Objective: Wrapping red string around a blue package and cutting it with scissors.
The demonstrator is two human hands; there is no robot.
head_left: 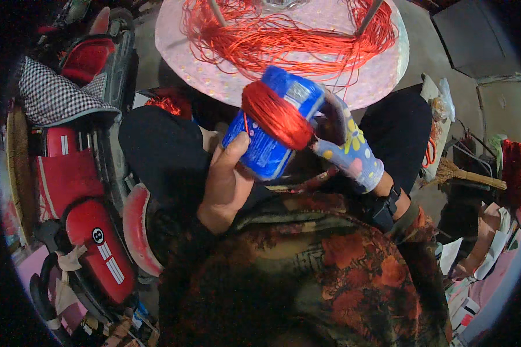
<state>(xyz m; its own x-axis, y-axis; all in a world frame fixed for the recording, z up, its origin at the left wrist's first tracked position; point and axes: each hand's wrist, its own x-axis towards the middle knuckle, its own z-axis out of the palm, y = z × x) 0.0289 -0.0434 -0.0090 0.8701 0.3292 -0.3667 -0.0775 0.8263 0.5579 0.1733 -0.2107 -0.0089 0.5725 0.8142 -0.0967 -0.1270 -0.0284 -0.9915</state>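
Over my lap I hold a blue plastic-wrapped pack [264, 159], tilted, with a thick band of red cord [276, 117] wound around its middle. My left hand [228, 180] grips the pack's lower left side, its thumb lying on the front near a loose strand. On the right, my gloved right hand [347, 141], in a floral glove, curls around the pack's edge beside the wound cord; some of its fingers are hidden behind the pack. Beyond the pack, long loose loops of red cord [260, 49] lie on a round pink-covered table, around two upright rods.
The round table [173, 55] stands just ahead of my knees. To the left is a red and black scooter [98, 246] with a checkered cloth [61, 92] on it. A small broom [469, 176] and papers [486, 243] lie on the right. A grey box [474, 34] stands at the far right.
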